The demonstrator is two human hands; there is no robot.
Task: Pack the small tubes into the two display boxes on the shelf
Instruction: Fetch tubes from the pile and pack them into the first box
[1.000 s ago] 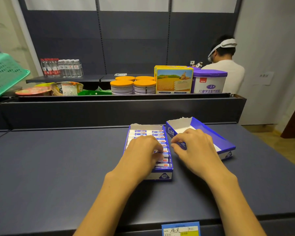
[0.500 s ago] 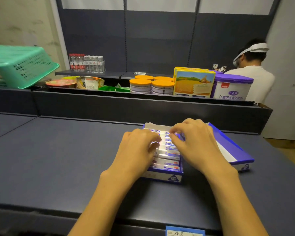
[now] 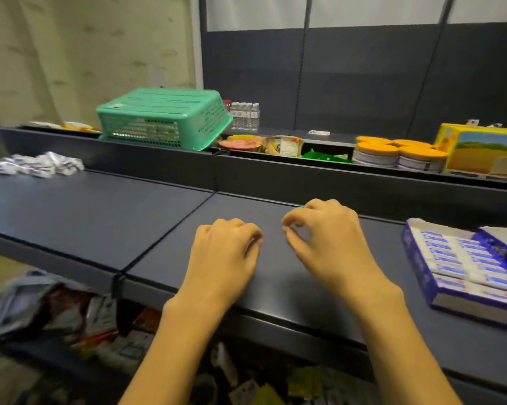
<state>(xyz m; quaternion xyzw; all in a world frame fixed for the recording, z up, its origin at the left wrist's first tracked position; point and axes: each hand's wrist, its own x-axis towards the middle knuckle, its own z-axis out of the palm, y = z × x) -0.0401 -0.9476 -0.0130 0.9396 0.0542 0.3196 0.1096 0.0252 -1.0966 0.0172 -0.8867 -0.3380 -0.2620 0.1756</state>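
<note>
Both hands have left the full display box (image 3: 462,264), which now sits far right on the shelf (image 3: 94,211). The left hand (image 3: 223,252) and right hand (image 3: 328,244) hover with loosely curled, empty grips, probably heading to the tube pile (image 3: 33,166) at left.

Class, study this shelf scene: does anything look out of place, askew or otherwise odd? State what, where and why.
The green basket on the back ledge lies upside down, tilted over the goods beneath. A crumpled wrapper lies loose at the shelf's far left. The filled display box sits skewed to the shelf edge.
</note>
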